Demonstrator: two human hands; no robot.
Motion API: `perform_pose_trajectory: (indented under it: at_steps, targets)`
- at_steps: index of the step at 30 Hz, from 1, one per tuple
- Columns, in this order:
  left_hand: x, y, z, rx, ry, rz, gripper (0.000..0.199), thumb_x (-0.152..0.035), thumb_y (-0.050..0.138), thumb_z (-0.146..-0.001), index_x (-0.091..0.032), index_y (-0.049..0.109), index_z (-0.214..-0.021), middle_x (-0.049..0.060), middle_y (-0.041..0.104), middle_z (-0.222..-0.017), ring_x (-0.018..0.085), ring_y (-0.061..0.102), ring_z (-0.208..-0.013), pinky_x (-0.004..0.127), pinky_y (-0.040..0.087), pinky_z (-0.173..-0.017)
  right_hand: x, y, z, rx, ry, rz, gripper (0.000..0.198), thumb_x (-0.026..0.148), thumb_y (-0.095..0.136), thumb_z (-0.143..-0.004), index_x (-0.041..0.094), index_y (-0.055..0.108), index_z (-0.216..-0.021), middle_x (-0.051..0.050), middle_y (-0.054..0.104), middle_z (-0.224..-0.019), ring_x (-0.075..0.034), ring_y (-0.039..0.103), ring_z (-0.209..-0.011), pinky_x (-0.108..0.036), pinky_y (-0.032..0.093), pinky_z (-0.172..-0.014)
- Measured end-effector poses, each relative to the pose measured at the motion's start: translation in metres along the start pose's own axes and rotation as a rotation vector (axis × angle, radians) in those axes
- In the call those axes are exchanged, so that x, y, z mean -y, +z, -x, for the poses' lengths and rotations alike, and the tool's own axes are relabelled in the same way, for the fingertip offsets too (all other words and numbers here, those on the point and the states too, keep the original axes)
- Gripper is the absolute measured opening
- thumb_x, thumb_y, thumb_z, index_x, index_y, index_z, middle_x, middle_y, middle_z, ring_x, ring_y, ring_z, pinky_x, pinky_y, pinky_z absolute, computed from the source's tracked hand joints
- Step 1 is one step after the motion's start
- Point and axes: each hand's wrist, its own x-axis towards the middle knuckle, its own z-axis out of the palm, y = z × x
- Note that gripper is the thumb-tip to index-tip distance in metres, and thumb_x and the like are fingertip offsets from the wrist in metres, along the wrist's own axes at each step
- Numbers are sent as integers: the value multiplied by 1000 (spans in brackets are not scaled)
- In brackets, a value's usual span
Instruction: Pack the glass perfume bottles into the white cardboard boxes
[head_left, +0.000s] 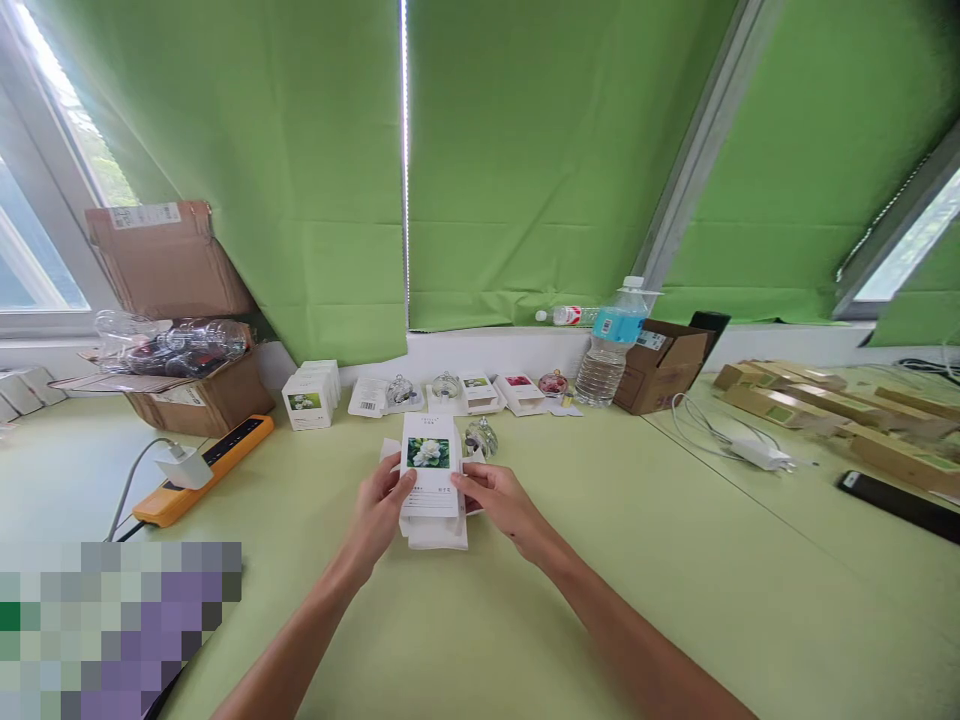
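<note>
Between my two hands is a small white carton (pixel 430 489) printed with a white flower on green leaves, its end flap hanging toward me. My left hand (pixel 381 500) pinches its left edge, thumb on the front. On the right edge, my right hand (pixel 499 500) grips it the same way, fingers behind. White flaps or paper show beside and behind the carton; I cannot tell how they join it. Just behind my right fingertips sits a clear glass jar (pixel 481 437) with a lid.
Along the wall are stacked white cartons (pixel 311 395), opened cartons (pixel 480 393) with glass jars (pixel 553 383), and a large water bottle (pixel 609 345). An orange power strip (pixel 204 472) lies left. At right are a white charger (pixel 761 453), a black phone (pixel 904 503) and brown boxes (pixel 795 405).
</note>
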Motion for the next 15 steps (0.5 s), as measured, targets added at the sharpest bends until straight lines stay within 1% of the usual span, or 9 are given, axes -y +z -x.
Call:
perform_pose_trajectory:
  at_steps: [2, 6, 10, 15]
  targets:
    - [1, -1, -1, 3, -10, 6, 52, -42, 64, -77, -19, 55, -123, 9, 69, -108, 23, 66, -91, 28, 50, -70, 2, 0, 0, -4, 3, -9, 43, 46, 62, -80, 18, 66, -112, -7, 71, -99, -24, 66, -88, -37, 52, -80]
    - [0, 0, -1, -33, -36, 9, 55, -46, 63, -76, -19, 55, -123, 12, 66, -114, 25, 65, -94, 29, 52, -68, 2, 0, 0, -35, 14, -25, 47, 48, 61, -80, 20, 64, -117, -6, 72, -99, -24, 67, -87, -38, 52, -81]
    - [-5, 2, 2, -58, -60, 39, 52, -45, 62, -77, -19, 55, -122, 12, 67, -111, 24, 66, -92, 31, 54, -71, 2, -1, -1, -42, -1, -7, 47, 52, 57, -81, 19, 66, -113, -6, 72, -99, -25, 66, -87, -39, 52, -81]
    - [-5, 2, 2, -63, -61, 37, 51, -44, 63, -77, -18, 53, -121, 14, 65, -115, 25, 66, -92, 32, 54, -70, 4, 0, 1, -38, -7, -20, 46, 53, 58, -80, 19, 69, -108, -7, 72, -96, -27, 67, -87, -41, 51, -80]
